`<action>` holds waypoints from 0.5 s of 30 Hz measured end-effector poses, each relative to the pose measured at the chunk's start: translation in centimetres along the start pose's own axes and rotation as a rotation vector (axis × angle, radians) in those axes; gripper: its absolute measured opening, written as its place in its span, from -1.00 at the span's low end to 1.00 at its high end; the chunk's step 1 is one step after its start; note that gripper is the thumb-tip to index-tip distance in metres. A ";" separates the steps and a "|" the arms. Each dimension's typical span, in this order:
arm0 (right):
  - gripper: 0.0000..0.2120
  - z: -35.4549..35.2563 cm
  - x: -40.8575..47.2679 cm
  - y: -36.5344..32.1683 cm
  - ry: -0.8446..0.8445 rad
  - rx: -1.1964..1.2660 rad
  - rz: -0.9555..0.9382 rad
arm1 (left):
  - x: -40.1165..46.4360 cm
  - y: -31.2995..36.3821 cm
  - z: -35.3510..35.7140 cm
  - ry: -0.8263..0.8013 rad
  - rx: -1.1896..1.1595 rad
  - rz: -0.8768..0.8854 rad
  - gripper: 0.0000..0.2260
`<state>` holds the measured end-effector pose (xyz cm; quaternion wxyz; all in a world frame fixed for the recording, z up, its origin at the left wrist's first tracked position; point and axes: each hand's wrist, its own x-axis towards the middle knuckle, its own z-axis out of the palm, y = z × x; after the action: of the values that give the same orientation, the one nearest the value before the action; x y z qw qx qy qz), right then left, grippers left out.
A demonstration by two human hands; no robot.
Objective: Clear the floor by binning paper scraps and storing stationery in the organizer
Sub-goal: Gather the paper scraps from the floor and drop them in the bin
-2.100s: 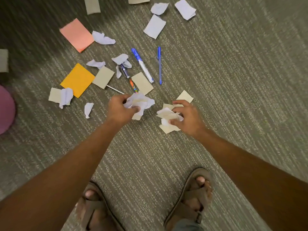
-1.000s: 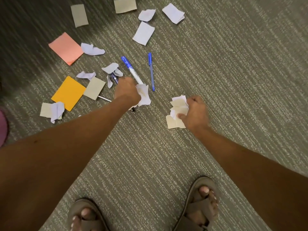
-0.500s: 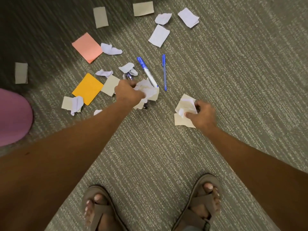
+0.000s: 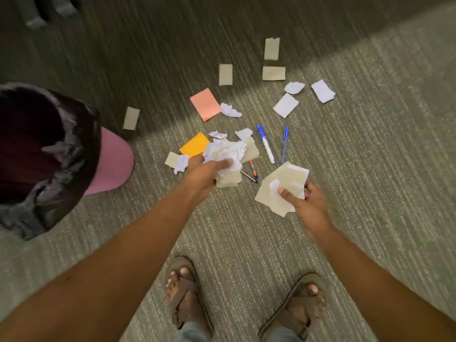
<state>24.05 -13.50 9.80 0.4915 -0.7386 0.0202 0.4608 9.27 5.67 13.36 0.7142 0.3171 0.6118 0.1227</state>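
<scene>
My left hand (image 4: 206,172) grips a bunch of crumpled white and beige paper scraps (image 4: 225,154) above the carpet. My right hand (image 4: 307,202) holds several flat beige and white scraps (image 4: 280,187). A pink bin with a dark liner (image 4: 112,164) stands at the left. On the floor ahead lie a blue-capped marker (image 4: 266,143), a blue pen (image 4: 285,144), a patterned pen (image 4: 253,170), an orange note (image 4: 195,144), a salmon note (image 4: 205,104) and several loose scraps. No organizer is in view.
Beige slips (image 4: 225,74) and white scraps (image 4: 285,105) are scattered farther out on the grey carpet. One beige slip (image 4: 131,118) lies near the bin. My sandalled feet (image 4: 187,294) stand at the bottom. Dark furniture legs (image 4: 37,13) show at top left.
Both hands have lifted off the floor with their paper scraps. The view has pulled back and swung left, so the bin now shows fully at the left.
</scene>
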 end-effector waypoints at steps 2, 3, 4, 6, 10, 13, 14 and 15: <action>-0.67 2.6 -1.9 -2.1 -0.042 0.001 0.000 | -2.1 2.2 -2.1 -0.008 -0.061 -0.008 -0.74; -0.67 4.1 -2.9 -3.1 -0.063 -0.005 0.004 | -3.0 3.2 -3.5 -0.010 -0.102 -0.011 -0.75; -0.65 5.6 -3.9 -4.2 -0.094 -0.008 0.007 | -3.9 4.2 -4.9 -0.006 -0.144 -0.017 -0.73; -0.63 9.0 -5.6 -6.1 -0.154 -0.006 0.002 | -5.4 6.1 -8.2 0.029 -0.231 -0.023 -0.64; -0.64 17.2 -9.0 -9.8 -0.254 -0.022 -0.018 | -8.4 10.4 -15.6 0.101 -0.335 0.021 -0.61; -0.62 23.8 -11.4 -11.7 -0.336 -0.069 -0.038 | -9.8 12.9 -23.0 0.218 -0.462 0.048 -0.58; -0.61 26.0 -12.2 -12.2 -0.365 -0.097 -0.042 | -10.1 13.5 -25.3 0.244 -0.518 0.049 -0.55; -0.58 28.2 -12.8 -12.4 -0.380 -0.120 -0.041 | -10.2 13.9 -27.3 0.282 -0.560 0.052 -0.55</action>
<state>4.05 8.47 24.95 0.4509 -0.6667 -0.1156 0.5821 -15.98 18.83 28.50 0.6785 0.1036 0.6389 0.3474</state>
